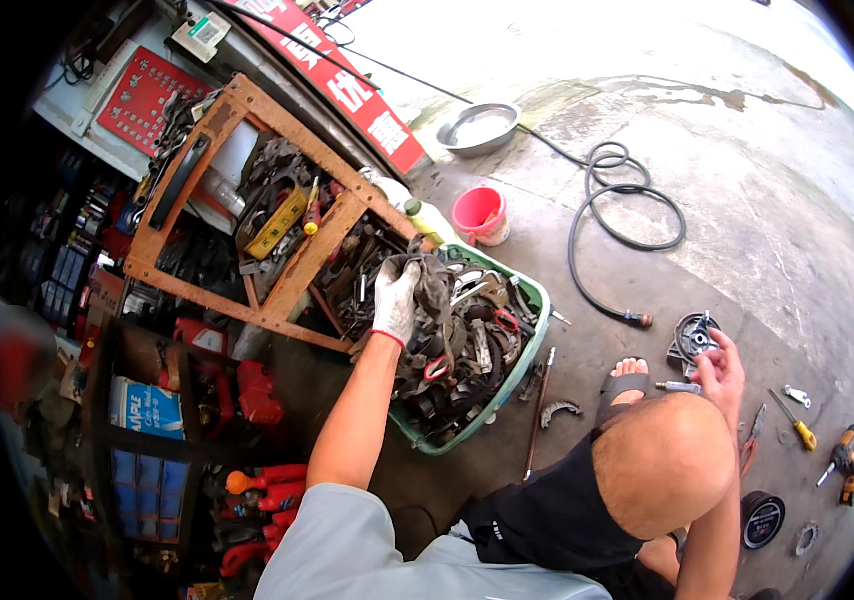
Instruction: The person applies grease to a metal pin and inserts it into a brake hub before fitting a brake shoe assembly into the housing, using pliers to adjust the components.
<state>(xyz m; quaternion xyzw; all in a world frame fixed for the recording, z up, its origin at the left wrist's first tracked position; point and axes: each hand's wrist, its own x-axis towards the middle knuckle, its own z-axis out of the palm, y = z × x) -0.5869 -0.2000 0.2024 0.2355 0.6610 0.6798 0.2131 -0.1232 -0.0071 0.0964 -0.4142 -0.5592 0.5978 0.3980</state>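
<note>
My left hand (pixel 397 298), in a white glove with a red cuff, is closed on a dark grey rag (pixel 434 287) over the far left side of a green plastic bin (pixel 492 410). Worn curved metal parts (pixel 482 345) fill the bin, red-handled tools among them. My bare right hand (pixel 721 372) is beyond my bent knee, fingers curled at the near right edge of a round metal housing (pixel 689 340) on the floor. A small metal cylinder (pixel 678 386) lies just below that housing. Part of the right forearm is hidden by the knee.
Left of the bin stands an orange wooden-framed rack (pixel 282 290) of tools. A pink bucket (pixel 481 214), metal basin (pixel 479 128) and black hose (pixel 575 240) are beyond. At right lie pliers (pixel 751 440), a yellow-handled screwdriver (pixel 804 433), a power driver (pixel 847 465) and a black disc (pixel 763 518).
</note>
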